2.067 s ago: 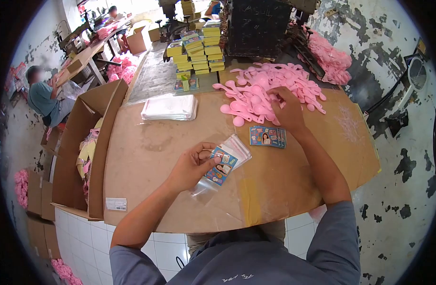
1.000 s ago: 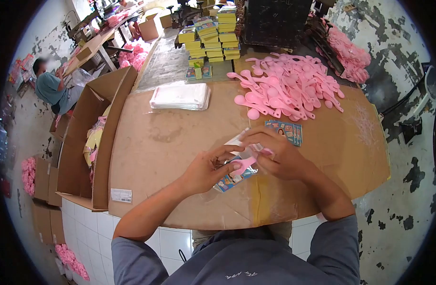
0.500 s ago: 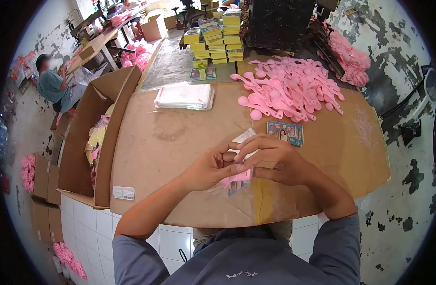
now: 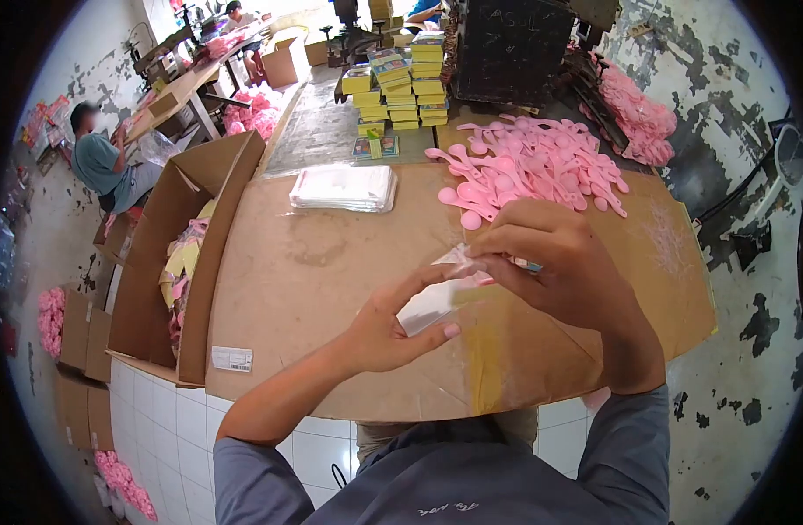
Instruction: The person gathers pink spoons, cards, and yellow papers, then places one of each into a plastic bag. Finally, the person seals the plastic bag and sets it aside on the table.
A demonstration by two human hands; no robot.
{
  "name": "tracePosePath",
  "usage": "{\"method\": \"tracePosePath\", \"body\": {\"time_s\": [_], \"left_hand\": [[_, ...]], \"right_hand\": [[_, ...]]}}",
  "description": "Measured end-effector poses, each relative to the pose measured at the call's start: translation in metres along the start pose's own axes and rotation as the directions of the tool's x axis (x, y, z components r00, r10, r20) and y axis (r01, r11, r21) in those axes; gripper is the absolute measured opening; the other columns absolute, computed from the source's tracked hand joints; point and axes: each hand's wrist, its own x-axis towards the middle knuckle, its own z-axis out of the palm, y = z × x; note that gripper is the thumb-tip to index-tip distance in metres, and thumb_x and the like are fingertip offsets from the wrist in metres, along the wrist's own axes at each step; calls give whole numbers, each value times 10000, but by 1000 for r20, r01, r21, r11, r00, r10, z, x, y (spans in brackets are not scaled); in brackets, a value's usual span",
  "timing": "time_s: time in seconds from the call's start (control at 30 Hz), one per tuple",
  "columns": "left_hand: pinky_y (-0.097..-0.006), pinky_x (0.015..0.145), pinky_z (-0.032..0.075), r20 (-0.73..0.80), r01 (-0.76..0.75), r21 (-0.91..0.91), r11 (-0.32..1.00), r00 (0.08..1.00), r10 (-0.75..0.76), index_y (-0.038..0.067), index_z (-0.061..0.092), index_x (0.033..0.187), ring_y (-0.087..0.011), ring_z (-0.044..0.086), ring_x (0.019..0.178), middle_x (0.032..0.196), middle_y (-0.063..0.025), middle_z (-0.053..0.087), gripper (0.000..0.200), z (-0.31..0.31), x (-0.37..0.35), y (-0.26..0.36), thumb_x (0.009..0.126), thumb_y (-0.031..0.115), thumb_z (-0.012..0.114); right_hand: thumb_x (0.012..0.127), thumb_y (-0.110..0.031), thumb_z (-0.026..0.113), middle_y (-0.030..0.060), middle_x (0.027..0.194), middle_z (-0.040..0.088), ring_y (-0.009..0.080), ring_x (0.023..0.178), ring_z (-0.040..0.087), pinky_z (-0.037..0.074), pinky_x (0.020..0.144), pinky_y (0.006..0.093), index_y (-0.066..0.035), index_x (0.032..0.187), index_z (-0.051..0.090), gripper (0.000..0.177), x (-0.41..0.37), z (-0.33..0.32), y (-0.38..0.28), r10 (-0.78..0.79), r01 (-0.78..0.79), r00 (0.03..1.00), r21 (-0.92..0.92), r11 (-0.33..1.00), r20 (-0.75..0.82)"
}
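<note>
A clear plastic bag (image 4: 429, 304) with a whitish face lies tilted between my two hands, above the cardboard tabletop. My right hand (image 4: 546, 262) pinches its upper end between thumb and fingers. My left hand (image 4: 388, 331) is beside the bag, thumb and index finger spread wide, the index fingertip touching near the pinched end. A bit of pink plastic (image 4: 483, 279) shows at the bag's upper right, under my right fingers; the rest of it is hidden. Small printed cards (image 4: 528, 264) are mostly covered by my right hand.
Pink measuring spoons (image 4: 532, 162) are heaped at the back right. A stack of clear bags (image 4: 343, 188) lies back left. Card stacks (image 4: 392, 83) stand farther behind. An open cardboard box (image 4: 196, 306) borders the left edge. A seated person (image 4: 104, 162) is at far left.
The bag has turned, and the pink spoon and card seen in it earlier are now mostly out of sight. My right hand moved up to its upper end; my left fingers spread apart.
</note>
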Motion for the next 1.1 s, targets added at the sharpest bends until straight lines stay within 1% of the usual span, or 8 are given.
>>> {"method": "tracePosePath", "body": {"time_s": [0.13,0.27,0.57,0.63,0.67,0.83,0.97,1.1], "left_hand": [[-322,944,538,-193,-31,117,993,980,53,24,545,1394,-179,676,1136,1234,-110,710,450,8,-1,1,974,125,672],[-296,916,547,-197,9,-7,1000,980,-10,-7,588,1318,-161,697,1093,1150,-110,743,319,4,-2,-2,1010,71,612],[-270,804,568,-236,107,-268,958,956,-173,-28,616,1278,-101,708,950,1032,-106,774,276,6,0,-3,1016,60,614],[-258,748,571,-290,73,-294,953,943,-162,-33,616,1282,-87,711,887,983,-97,782,285,8,2,4,1010,54,617],[-261,724,573,-312,69,-184,981,942,-124,-36,615,1283,-96,721,864,968,-104,783,294,6,1,2,1006,59,626],[-296,606,573,-375,-34,293,956,915,148,-39,616,1283,-172,764,738,878,-143,775,335,9,-4,-8,971,69,670],[-286,716,600,-291,92,460,883,955,52,-26,608,1318,-190,774,856,919,-148,775,364,8,-4,8,963,23,670],[-277,720,600,-229,108,515,850,973,15,-14,610,1327,-168,770,867,928,-136,780,371,9,-4,3,964,26,675]], "right_hand": [[885,-107,732,81,837,628,241,699,636,505,652,362,-44,971,732,106,1,11,-5,100,-112,992,159,981,82],[899,-124,733,91,864,644,238,730,650,513,667,356,-32,988,732,128,4,18,-9,105,-132,984,190,973,146],[870,-53,728,97,968,649,267,817,659,522,713,379,-41,1019,701,152,5,40,2,86,-50,962,141,989,-261],[849,-68,736,84,981,641,261,879,649,505,776,381,-57,1018,694,174,5,41,2,-104,93,960,-57,994,-261],[839,-75,739,77,988,637,258,910,645,497,807,382,-65,1017,690,185,6,42,2,-198,163,948,-155,974,-248],[783,-152,747,57,989,621,235,1014,604,440,904,388,-53,962,678,216,6,53,-8,-243,159,953,-385,909,-181],[767,-145,724,55,985,610,233,997,593,435,890,391,-53,920,660,190,0,62,-7,-294,195,952,-563,803,-88],[790,-124,720,50,922,604,229,913,596,421,822,383,-72,884,641,133,5,63,10,-133,38,977,-481,876,-165]]}}
